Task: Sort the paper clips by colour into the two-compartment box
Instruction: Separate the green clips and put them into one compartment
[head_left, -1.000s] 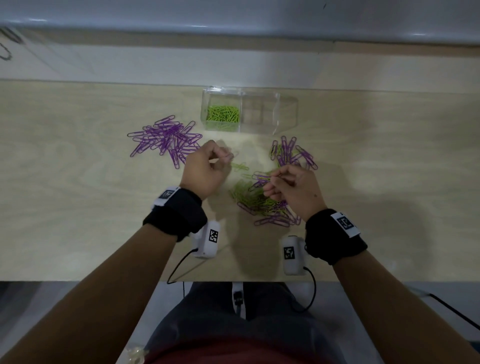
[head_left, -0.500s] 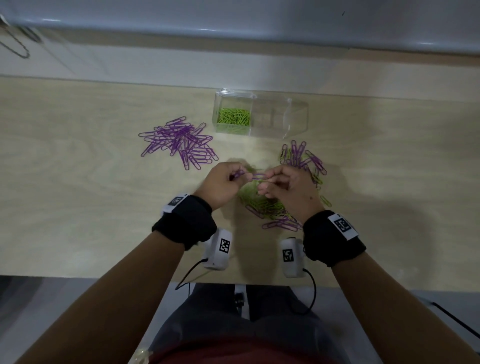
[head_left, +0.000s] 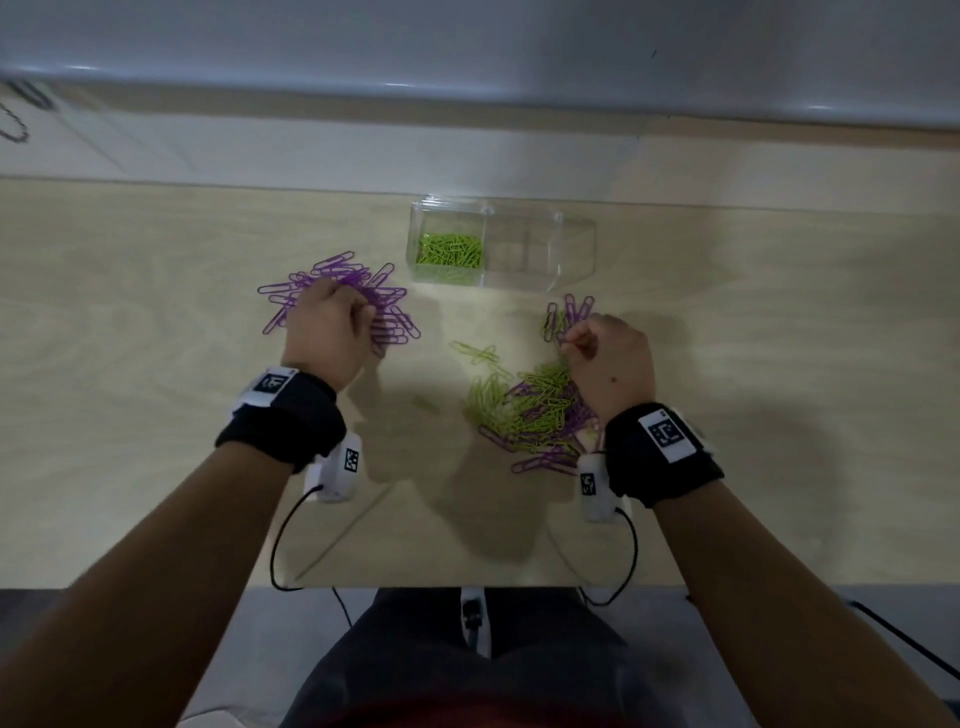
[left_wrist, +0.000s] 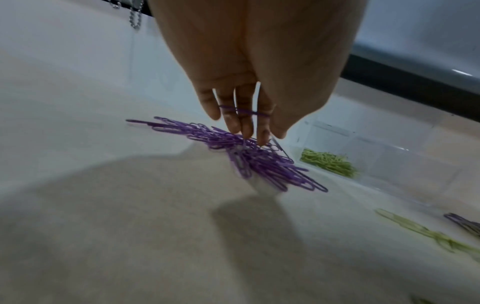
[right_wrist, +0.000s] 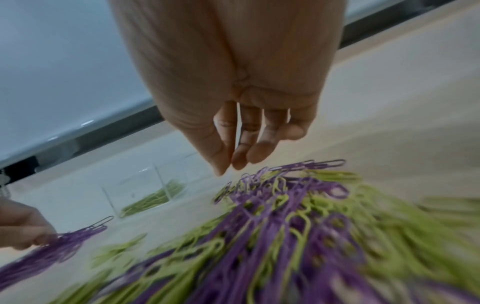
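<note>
Under the left hand (head_left: 330, 327), a heap of purple coated-wire paper clips (head_left: 395, 325) lay; its thumb seemingly pinned one purple clip (left_wrist: 244, 112) across the fingers (left_wrist: 231, 121). Right hand (head_left: 615, 366) hung slack, empty, over the mixed purple-and-green heap (head_left: 535, 415). Light, slick, tangly: pinch one loop.

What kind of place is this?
Probably a desk or worktable indoors, set up for a sorting exercise: a pale wooden tabletop, a clear two-compartment box, heaps of purple and green paper clips, and marker-tagged wristbands on the person.
</note>
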